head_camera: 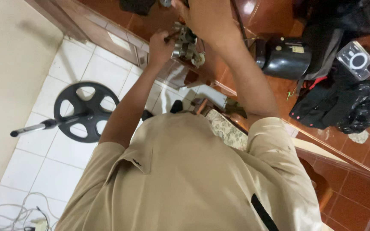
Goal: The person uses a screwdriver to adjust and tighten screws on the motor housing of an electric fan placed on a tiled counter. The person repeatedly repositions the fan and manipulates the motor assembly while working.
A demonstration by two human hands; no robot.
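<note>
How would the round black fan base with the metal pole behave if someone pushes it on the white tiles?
The round black base lies flat on the white tiled floor, so it would probably slide, not roll. It looks rigid and likely rather heavy for its size. The metal pole sticks out to one side, so a push there may swing the base around.

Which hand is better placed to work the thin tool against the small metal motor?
Left, probably: the left hand grips the thin tool at the metal motor; the right hand covers its top.
</note>
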